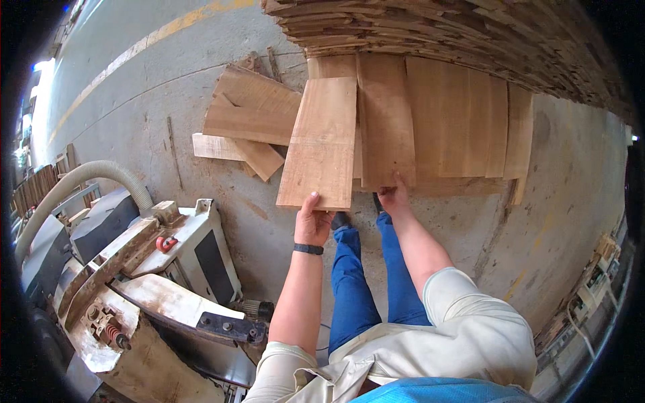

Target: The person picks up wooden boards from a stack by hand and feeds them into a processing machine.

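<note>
My left hand (313, 221) grips the near end of a wide wooden board (318, 144), thumb on top and fingers underneath. The board lies lengthwise away from me, its far end close to the stack. To its right, my right hand (396, 196) is closed on the near edge of a second wooden board (388, 121), fingertips on its upper face. This second board overlaps a row of flat boards (457, 121) laid side by side. How far each held board is lifted is hard to tell.
A tall stack of rough planks (437, 27) rises beyond the row. Loose offcut boards (252, 117) lie crisscrossed on the concrete floor to the left. A white woodworking machine (168, 289) with a ribbed hose (94, 171) stands at lower left. More timber (601, 258) lies far right.
</note>
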{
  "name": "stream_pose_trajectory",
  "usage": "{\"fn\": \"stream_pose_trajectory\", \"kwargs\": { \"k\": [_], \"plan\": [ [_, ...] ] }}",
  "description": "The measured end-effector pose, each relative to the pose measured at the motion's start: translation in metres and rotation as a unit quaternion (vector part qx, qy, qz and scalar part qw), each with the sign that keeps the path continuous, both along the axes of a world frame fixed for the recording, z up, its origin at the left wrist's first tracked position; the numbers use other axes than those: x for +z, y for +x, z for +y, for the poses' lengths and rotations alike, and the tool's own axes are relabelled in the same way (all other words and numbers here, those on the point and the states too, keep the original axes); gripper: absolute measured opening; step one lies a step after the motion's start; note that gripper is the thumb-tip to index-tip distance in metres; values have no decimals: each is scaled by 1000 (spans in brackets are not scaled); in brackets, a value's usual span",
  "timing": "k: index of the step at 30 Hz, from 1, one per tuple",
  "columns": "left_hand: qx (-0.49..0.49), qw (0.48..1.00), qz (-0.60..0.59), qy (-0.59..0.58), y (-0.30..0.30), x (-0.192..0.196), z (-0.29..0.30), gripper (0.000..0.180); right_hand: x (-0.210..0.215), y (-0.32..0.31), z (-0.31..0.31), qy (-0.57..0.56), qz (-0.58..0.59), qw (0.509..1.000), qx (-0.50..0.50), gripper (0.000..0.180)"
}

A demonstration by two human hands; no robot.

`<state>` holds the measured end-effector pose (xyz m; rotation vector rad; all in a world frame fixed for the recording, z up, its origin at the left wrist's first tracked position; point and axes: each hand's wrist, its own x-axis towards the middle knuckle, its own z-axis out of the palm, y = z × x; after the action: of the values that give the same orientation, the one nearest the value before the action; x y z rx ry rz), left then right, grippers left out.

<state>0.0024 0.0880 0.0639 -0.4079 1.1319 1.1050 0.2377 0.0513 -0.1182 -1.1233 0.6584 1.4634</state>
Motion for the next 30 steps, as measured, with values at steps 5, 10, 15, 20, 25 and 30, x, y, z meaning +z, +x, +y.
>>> {"fn": "stream_pose_trajectory", "kwargs": {
  "k": [5,10,15,20,25,30],
  "plan": [
    [-86,995,46,8,-9,13,8,41,69,35,20,73,-4,984,161,45],
    [-173,970,169,34,9,45,-9,33,142,81,24,80,-155,963,206,49],
    [-324,862,373,111,17,48,-52,37,186,98,-14,63,-432,817,376,51],
    [-329,861,369,118,14,75,-63,32,221,70,-46,122,-537,708,442,43],
    [-270,943,187,52,-12,145,-72,27,252,83,-68,23,-408,828,385,48],
    [-274,950,141,56,-46,208,-130,33,349,83,-110,15,-319,923,213,42]
  ]
}}
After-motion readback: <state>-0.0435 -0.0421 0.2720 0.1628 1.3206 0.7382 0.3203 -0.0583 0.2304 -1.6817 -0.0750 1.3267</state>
